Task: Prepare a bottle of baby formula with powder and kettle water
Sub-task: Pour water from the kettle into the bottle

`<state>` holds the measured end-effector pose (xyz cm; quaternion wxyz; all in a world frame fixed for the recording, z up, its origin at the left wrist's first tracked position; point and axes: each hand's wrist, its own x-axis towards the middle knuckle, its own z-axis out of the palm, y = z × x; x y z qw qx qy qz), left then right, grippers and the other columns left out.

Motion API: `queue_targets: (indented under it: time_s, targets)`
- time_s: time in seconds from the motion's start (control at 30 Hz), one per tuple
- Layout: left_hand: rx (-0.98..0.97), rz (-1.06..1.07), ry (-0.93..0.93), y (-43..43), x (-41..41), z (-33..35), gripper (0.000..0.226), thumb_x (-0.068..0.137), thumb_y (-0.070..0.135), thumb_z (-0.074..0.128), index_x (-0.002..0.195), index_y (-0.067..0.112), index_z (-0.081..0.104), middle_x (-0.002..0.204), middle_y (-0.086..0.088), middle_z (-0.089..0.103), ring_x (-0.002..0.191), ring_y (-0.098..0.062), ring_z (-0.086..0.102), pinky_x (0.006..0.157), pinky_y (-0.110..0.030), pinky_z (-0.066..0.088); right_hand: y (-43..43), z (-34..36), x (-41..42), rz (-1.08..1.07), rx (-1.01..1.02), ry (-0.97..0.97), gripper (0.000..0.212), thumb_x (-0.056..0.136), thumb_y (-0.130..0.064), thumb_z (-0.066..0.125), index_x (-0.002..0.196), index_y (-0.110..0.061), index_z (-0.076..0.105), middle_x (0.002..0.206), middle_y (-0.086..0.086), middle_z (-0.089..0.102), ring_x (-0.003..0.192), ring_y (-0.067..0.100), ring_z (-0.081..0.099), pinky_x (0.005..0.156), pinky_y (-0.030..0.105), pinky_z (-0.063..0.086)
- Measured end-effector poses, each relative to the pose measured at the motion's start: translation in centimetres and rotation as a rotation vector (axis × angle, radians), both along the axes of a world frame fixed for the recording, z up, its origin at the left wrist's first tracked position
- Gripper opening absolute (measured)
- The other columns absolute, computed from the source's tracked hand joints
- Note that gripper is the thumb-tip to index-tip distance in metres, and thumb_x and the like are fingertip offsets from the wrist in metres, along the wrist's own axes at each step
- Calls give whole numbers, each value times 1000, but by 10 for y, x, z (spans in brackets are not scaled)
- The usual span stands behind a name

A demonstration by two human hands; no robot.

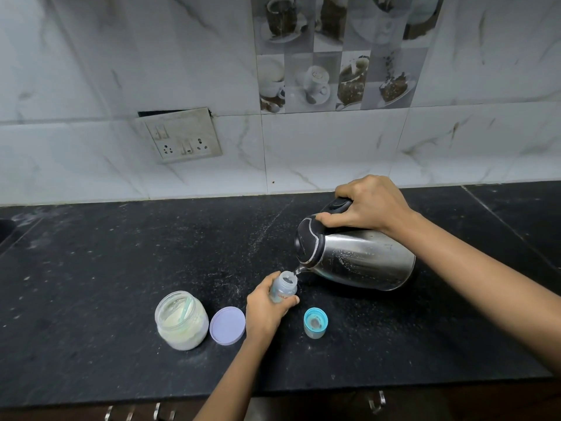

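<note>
Right hand [368, 205] wraps the black handle of the steel kettle [358, 259], fingers curled firmly round it. Kettle is tipped well over toward the person's left, w/ spout angled down at the mouth of the baby bottle [285, 288]. Left hand [267, 311] grips the bottle round its body, thumb across the near side, holding it upright on the black counter [121, 268], front-centre, just below the spout. Spout tip is right at the bottle rim; can't tell if they touch, and any stream of water is too fine to make out for sure. Step in hand, imo: the kettle-water pour into the open bottle. Fill level isn't readable, nor whether powder is in yet. Powder jar [181, 320] stands open left of the hand w/ a pale scoop [185, 311] inside, its purple lid [227, 326] flat on the counter between jar and wrist. Teal bottle cap [315, 323] sits just right of the bottle, apart from it. Next move prob. calls for a small, slow tilt, since the bottle mouth is narrow vs. the spout and the water may be hot near the left fingers. Then bring the kettle back level w/o clipping the rim and set it down well clear, so the right hand is free for scoop or cap.
</note>
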<state>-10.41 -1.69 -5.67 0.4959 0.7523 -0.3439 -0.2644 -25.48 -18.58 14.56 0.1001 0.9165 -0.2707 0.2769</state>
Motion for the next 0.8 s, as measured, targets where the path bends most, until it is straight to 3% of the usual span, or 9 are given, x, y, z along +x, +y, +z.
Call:
queue_targets:
  time_s: [0.5, 0.8]
  targets:
    - [-33, 23, 19, 4, -3, 1, 63, 60, 22, 87, 118, 27, 62, 107, 17, 67, 100, 0, 61, 93, -25, 47, 7, 20, -3, 20, -13, 48, 65, 63, -76, 43, 49, -13, 38, 40, 1, 38, 46, 25, 39, 44, 20, 19]
    - [-45, 25, 25, 6, -6, 2, 59, 60, 22, 87, 113, 31, 63, 104, 19, 68, 96, 5, 60, 88, -19, 46, 7, 32, -4, 25, -5, 58, 68, 62, -77, 41, 51, -10, 44, 41, 3, 42, 49, 26, 43, 44, 21, 23]
